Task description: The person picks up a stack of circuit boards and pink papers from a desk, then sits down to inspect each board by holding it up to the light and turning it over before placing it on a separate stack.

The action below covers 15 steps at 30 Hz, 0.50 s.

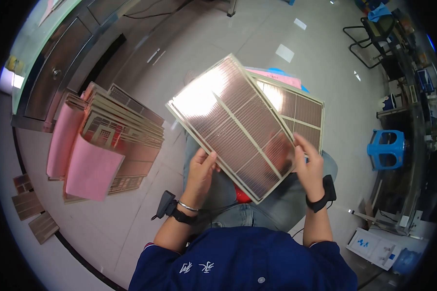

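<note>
A thin, shiny copper-coloured panel [238, 123] with a pale border and fine lines is held tilted above my lap. My left hand [201, 173] is closed on its lower left edge, thumb on top. On the right edge my right hand [308, 167] is closed too, its fingertips at the rim. Glare whitens the panel's upper left part. Behind it, partly covered, lies a second similar panel [306, 104]. Pink sheet [291, 80] and something blue [277, 71] show beyond that second panel.
On the floor at left stands a stack of similar panels [141, 131] with pink sheets [94, 169] between them. Smaller panels [43, 227] lie further left. A dark cabinet [56, 72] is at upper left. At right are a blue stool [387, 149] and a chair [376, 34].
</note>
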Each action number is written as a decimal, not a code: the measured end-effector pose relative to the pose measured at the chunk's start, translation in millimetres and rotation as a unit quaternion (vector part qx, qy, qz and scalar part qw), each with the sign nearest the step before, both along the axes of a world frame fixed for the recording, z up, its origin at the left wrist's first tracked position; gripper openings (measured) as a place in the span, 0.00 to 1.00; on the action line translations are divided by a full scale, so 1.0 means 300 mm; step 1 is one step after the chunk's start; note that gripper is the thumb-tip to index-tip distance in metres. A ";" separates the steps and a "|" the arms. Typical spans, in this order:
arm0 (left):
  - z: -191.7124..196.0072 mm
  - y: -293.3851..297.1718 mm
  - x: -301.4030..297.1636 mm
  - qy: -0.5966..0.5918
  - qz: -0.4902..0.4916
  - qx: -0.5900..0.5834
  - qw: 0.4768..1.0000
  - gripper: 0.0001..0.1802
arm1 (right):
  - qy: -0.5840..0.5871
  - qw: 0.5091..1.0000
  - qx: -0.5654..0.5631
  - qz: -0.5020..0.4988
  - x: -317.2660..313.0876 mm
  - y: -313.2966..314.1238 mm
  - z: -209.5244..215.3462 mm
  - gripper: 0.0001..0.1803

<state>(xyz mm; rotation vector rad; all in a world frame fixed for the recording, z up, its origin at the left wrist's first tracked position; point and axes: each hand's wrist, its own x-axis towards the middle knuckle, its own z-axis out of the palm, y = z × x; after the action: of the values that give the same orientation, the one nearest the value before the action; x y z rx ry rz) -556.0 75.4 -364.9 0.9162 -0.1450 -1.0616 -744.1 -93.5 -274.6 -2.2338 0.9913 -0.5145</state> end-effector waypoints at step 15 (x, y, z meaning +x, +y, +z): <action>0.149 -0.024 0.062 -0.069 -0.013 -0.003 0.998 0.18 | -0.343 0.828 0.431 -0.106 0.106 0.020 -0.038 0.07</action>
<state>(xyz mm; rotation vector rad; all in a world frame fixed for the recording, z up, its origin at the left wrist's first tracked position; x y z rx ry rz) -537.3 68.3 -320.3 0.9856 -0.2752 -1.0202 -712.2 -87.5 -286.1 -1.0080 0.8293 -0.7110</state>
